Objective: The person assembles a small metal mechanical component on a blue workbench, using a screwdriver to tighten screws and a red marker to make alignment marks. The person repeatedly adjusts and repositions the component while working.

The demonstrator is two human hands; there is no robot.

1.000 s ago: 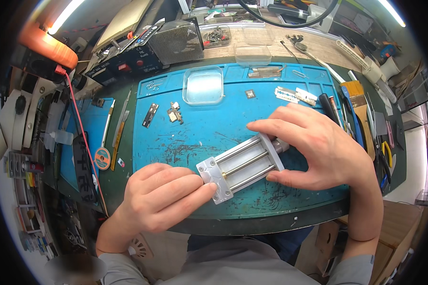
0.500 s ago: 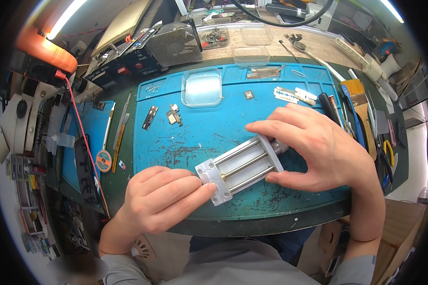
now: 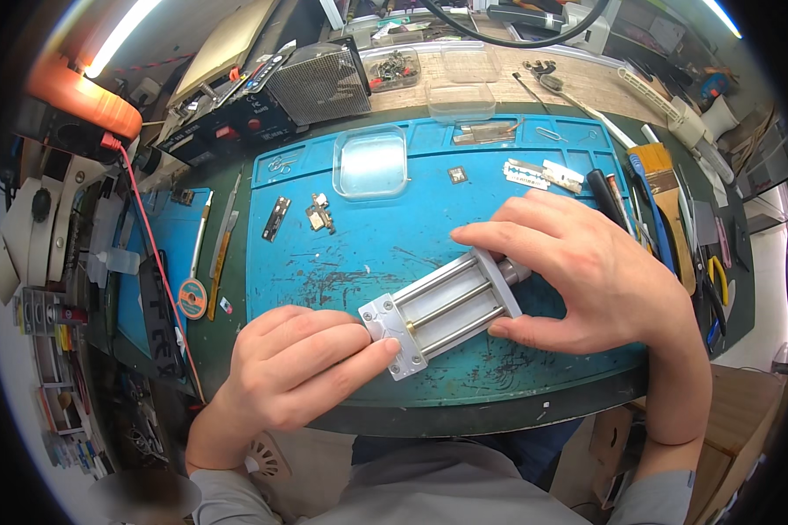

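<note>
Between my hands, over the blue mat, a silver metal screw-driven fixture (image 3: 451,306) lies slanted, with parallel rods joining its two end plates. The near-left plate carries several screws. My left hand (image 3: 302,367) is closed at that plate, thumb and fingertips pressed together on its edge; what else they may pinch is hidden. My right hand (image 3: 578,271) grips the far-right plate, thumb on the near side and index finger on the far side. Partly behind the right fingers shows a round metal knob (image 3: 514,269).
A clear plastic box (image 3: 341,166) stands on the blue work mat (image 3: 324,245). Small circuit parts (image 3: 320,213) and razor blades (image 3: 527,173) lie beyond my hands. Brushes (image 3: 652,171) and pliers (image 3: 718,280) line the right; a solder wick spool (image 3: 192,297) is left.
</note>
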